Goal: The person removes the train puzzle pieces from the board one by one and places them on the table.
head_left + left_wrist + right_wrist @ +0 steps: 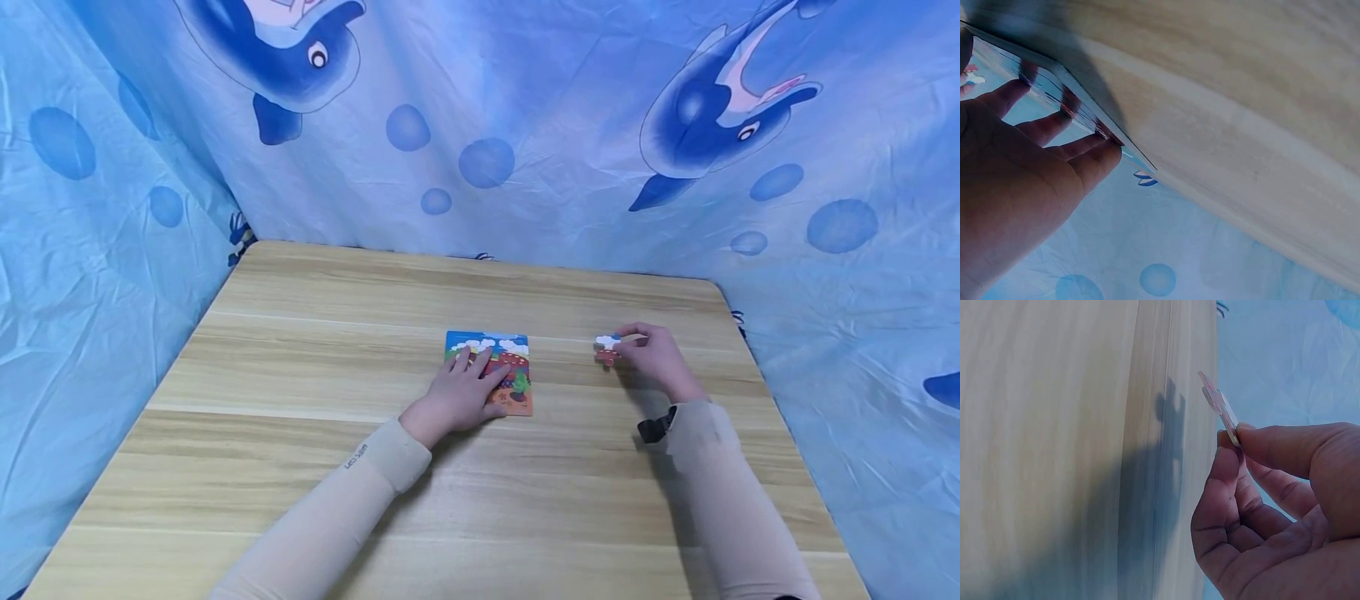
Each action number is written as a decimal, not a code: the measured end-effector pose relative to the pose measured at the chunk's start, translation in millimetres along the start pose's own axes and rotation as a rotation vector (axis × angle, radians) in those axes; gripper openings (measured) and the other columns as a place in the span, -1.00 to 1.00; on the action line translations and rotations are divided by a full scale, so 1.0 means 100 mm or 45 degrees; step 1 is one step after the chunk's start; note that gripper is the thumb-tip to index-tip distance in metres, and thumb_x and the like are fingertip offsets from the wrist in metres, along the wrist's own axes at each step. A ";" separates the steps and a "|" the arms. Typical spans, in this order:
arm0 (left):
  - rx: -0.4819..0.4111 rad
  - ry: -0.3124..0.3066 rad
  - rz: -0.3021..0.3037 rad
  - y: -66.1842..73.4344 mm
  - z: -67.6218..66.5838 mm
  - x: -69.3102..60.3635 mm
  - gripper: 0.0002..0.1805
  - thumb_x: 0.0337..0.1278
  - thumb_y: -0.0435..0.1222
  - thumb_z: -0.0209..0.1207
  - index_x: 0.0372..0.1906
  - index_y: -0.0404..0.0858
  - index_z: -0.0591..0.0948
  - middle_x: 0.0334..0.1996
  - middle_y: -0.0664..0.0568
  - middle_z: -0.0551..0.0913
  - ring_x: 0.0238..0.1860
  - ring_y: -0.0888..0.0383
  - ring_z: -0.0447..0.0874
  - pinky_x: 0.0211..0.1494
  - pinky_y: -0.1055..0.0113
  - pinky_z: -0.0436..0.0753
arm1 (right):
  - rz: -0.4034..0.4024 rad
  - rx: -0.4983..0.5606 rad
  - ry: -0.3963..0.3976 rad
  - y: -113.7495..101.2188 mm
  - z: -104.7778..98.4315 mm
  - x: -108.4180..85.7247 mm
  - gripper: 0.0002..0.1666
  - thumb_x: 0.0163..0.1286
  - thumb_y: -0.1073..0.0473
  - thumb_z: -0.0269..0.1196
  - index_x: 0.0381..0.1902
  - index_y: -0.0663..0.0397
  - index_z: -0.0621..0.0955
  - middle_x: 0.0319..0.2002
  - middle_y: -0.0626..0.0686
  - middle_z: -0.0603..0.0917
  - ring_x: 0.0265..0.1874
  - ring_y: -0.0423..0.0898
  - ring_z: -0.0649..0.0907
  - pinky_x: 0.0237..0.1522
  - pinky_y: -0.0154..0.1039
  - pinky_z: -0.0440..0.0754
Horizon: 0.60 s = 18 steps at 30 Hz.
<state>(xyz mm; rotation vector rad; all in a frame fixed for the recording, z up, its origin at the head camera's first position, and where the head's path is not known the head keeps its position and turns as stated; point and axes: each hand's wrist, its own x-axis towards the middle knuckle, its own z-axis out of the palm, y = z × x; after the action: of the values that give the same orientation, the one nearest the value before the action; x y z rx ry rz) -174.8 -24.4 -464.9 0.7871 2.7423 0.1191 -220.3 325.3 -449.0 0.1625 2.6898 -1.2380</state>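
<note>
A colourful jigsaw puzzle (519, 398) with white clouds, a blue sky and a small green plant lies flat on the table. My left hand (459, 395) rests on it with fingers spread, covering its lower left part. In the left wrist view the fingertips touch the glossy face of the puzzle (1047, 84). To the right of it, my right hand (654, 357) pinches a puzzle piece (607, 350) between thumb and fingers. The right wrist view shows that puzzle piece (1218, 405) edge-on above the table, its shadow falling on the wood.
The wooden table (315, 333) fills the lower part of the head view. Behind and beside it hangs a blue curtain (570, 158) printed with dolphins and bubbles. A black band (657, 426) sits at the right wrist.
</note>
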 end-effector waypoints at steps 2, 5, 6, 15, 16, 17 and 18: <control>-0.006 -0.001 -0.001 0.00 0.00 0.00 -0.16 0.38 0.29 0.04 0.63 0.10 0.17 0.62 -0.13 -0.01 0.56 -0.30 -0.12 0.50 -0.16 0.03 | 0.015 -0.002 -0.006 0.03 -0.04 0.00 -0.62 0.51 0.12 0.26 0.18 0.19 0.60 -0.02 0.25 0.68 -0.09 0.11 0.64 -0.08 -0.07 0.57; -0.012 -0.004 -0.001 -0.01 0.01 0.01 -0.16 0.38 0.29 0.03 0.63 0.11 0.16 0.62 -0.12 -0.02 0.56 -0.30 -0.14 0.51 -0.17 0.02 | 0.040 0.000 -0.014 0.06 -0.09 0.00 -0.60 0.51 0.12 0.25 0.19 0.19 0.59 -0.02 0.25 0.67 -0.08 0.12 0.64 -0.07 -0.07 0.56; -0.012 -0.004 0.000 -0.01 0.01 0.01 -0.16 0.38 0.29 0.03 0.63 0.11 0.16 0.62 -0.12 -0.03 0.56 -0.30 -0.14 0.51 -0.17 0.03 | 0.045 -0.003 -0.016 0.07 -0.10 0.00 -0.60 0.51 0.12 0.25 0.19 0.20 0.59 -0.03 0.25 0.67 -0.09 0.12 0.63 -0.08 -0.07 0.56; -0.018 -0.008 0.009 -0.01 0.00 0.00 -0.16 0.38 0.29 0.03 0.63 0.10 0.16 0.61 -0.13 -0.01 0.56 -0.30 -0.13 0.50 -0.18 0.04 | 0.086 -0.067 -0.010 0.16 -0.14 0.01 -0.63 0.49 0.19 0.25 0.17 0.25 0.60 -0.14 0.21 0.69 -0.20 0.06 0.63 -0.20 -0.12 0.56; -0.020 -0.008 0.010 -0.01 0.00 0.00 -0.16 0.38 0.29 0.03 0.63 0.10 0.16 0.61 -0.13 -0.01 0.56 -0.30 -0.13 0.50 -0.18 0.04 | 0.096 -0.071 -0.006 0.17 -0.14 0.02 -0.64 0.49 0.20 0.24 0.16 0.25 0.60 -0.15 0.20 0.69 -0.22 0.05 0.63 -0.21 -0.13 0.57; -0.022 -0.008 0.011 -0.01 0.00 0.00 -0.16 0.38 0.29 0.03 0.63 0.10 0.17 0.61 -0.13 -0.01 0.56 -0.30 -0.13 0.50 -0.18 0.04 | 0.102 -0.074 -0.005 0.17 -0.13 0.02 -0.65 0.49 0.21 0.24 0.15 0.25 0.60 -0.16 0.20 0.69 -0.24 0.04 0.63 -0.23 -0.14 0.57; -0.023 -0.008 0.011 -0.01 0.00 0.00 -0.16 0.38 0.29 0.03 0.63 0.10 0.16 0.61 -0.13 -0.01 0.56 -0.30 -0.13 0.50 -0.18 0.04 | 0.106 -0.074 -0.002 0.18 -0.13 0.03 -0.66 0.49 0.22 0.24 0.15 0.27 0.60 -0.17 0.19 0.69 -0.25 0.03 0.63 -0.24 -0.14 0.58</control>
<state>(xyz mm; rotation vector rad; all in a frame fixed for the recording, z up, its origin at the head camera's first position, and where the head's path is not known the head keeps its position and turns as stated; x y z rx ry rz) -175.5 -25.1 -465.2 0.7933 2.7282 0.1424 -221.2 346.3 -454.5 0.2624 2.6848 -1.1341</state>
